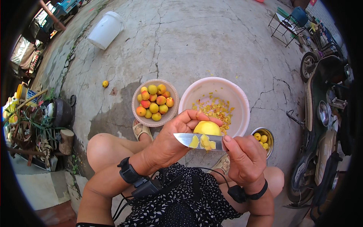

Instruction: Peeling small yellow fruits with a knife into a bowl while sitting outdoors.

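In my left hand (172, 138) I hold a peeled yellow peach (207, 128), fingers curled round its far side. My right hand (245, 157) grips a knife, and the wide blade (183, 139) points left across the near side of the peach. Bits of yellow peel (206, 142) stick to the blade. Beyond my hands stands a pale pink basin (238, 94) with peel scraps (216, 109) scattered on its bottom. Left of it, a round basket (174, 92) holds several unpeeled red-and-yellow peaches (152, 89). By my right knee, a metal bowl (270, 143) contains several peeled peaches (261, 137).
One loose peach (105, 83) lies on the cracked concrete ground (204, 41). A white bucket (106, 30) lies farther off to the left. A scooter (315, 102) lines the right side, with a chair (289, 24) beyond. Potted plants and a log (67, 142) are on the left.
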### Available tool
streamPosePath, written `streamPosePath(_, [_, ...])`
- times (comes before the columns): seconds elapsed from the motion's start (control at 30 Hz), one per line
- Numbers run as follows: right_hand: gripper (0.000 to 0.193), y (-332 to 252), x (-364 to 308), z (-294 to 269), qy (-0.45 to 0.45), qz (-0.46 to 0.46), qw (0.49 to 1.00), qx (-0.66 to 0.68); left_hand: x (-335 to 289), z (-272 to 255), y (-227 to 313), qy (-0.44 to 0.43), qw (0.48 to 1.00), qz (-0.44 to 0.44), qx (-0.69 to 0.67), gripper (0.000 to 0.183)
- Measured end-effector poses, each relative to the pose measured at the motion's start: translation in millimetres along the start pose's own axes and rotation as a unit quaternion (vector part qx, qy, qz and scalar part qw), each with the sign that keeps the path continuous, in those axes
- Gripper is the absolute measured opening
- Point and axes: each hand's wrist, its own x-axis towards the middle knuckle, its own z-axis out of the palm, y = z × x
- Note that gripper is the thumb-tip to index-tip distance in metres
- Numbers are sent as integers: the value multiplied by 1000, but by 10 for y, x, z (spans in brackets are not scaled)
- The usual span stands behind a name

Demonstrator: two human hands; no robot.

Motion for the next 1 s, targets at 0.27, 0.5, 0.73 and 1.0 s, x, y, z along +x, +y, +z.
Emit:
streamPosePath(0.27, [40,135,-48,31,52,61,997,1,-41,1,0,-16,1000,-9,-13,49])
streamPosePath(0.5, [42,-26,-9,-1,14,11,1000,5,37,17,-16,-3,1000,-11,-11,41])
streamPosePath(0.73, [44,-10,-10,47,17,2,1000,13,27,-5,-24,2,1000,-3,-10,43])
streamPosePath(1.0, [37,141,-25,33,69,115,991,5,3,26,6,-11,1000,-11,-1,53])
